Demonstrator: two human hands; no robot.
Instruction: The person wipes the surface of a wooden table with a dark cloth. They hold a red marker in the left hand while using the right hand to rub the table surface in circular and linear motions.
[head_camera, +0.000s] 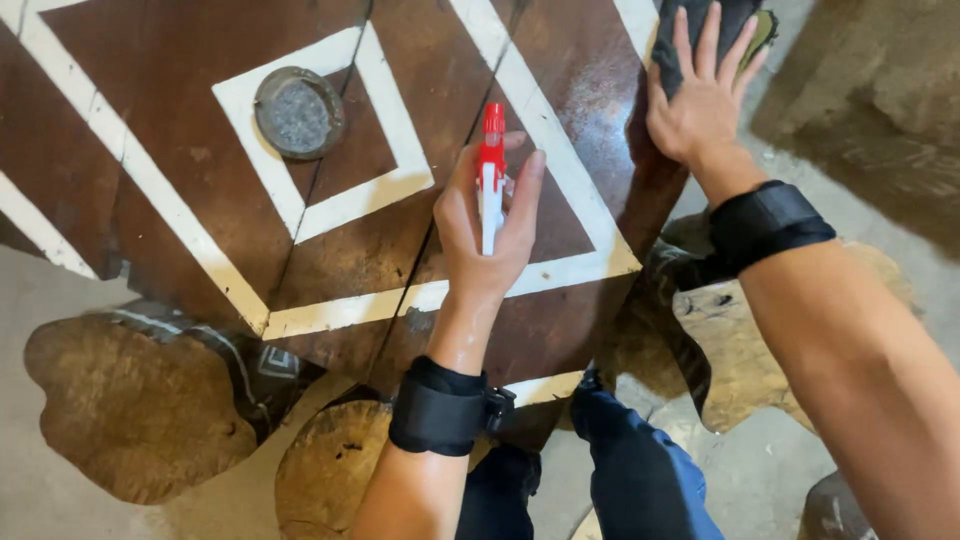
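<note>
Left hand: the left hand (487, 235) is being held closed around a red and white spray bottle (490, 180), with the fingers wrapped about its body and the nozzle end pointing away over the table.
Right hand: the right hand (700, 95) is being pressed flat and fully open, fingers spread, on a dark cloth (690, 30) at the table's far right edge; nothing is being gripped by it.
Spray bottle: only the red head and a strip of white body are being shown; the rest is being hidden inside the left hand's grip, above the table's right half.
Cloth: it is being cut off by the top edge of the frame and largely covered by the right hand, so its full shape cannot be told; a greenish corner is showing beside the fingertips.
Table: the brown wooden table (180, 140) is being seen with white painted diamond lines; its top and left parts are being cut off.
Round dish: a shallow grey round dish (298, 112) is being seen inside the inner diamond, well apart from both hands; its contents are hard to make out.
Wrists: black wrist bands (440, 408) are being worn on both forearms.
Below the table: wooden stump stools (130, 400) are being partly hidden by the tabletop, and a knee in blue trousers (640, 470) is being shown at the bottom edge.
</note>
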